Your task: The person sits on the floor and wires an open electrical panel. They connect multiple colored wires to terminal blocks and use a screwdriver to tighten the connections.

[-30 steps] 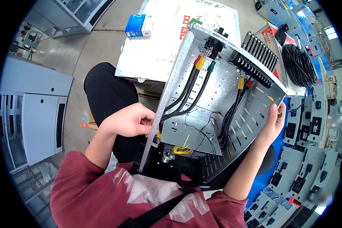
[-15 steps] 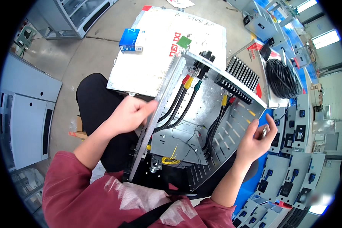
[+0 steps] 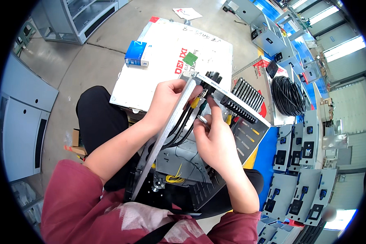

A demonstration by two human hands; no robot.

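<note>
A grey metal cabinet (image 3: 182, 160) stands tilted in front of me. Black cables with a yellow sleeve (image 3: 195, 102) and a green sleeve (image 3: 202, 106) run up to a black terminal block (image 3: 211, 81) at its top. My left hand (image 3: 170, 97) reaches round the left edge to the cable ends, fingers closed and partly hidden, so what they pinch cannot be made out. Inside the cabinet, my right hand (image 3: 217, 138) has its index finger stretched up to the terminals. A small silvery metal piece (image 3: 204, 119) is held in its other fingers. Coiled yellow wire (image 3: 175, 179) lies lower down.
Beyond the cabinet is a large white box (image 3: 150, 81) bearing a blue carton (image 3: 136, 53) and a green scrap (image 3: 190, 59). A black cable coil (image 3: 288, 96) sits at the right. Grey cabinets (image 3: 22, 130) stand left; several panels with black handles (image 3: 301, 195) stand right.
My left hand has moved up and right along the cabinet edge to the cable ends. My right hand has come left from outside the cabinet to the terminals, carrying the small metal piece.
</note>
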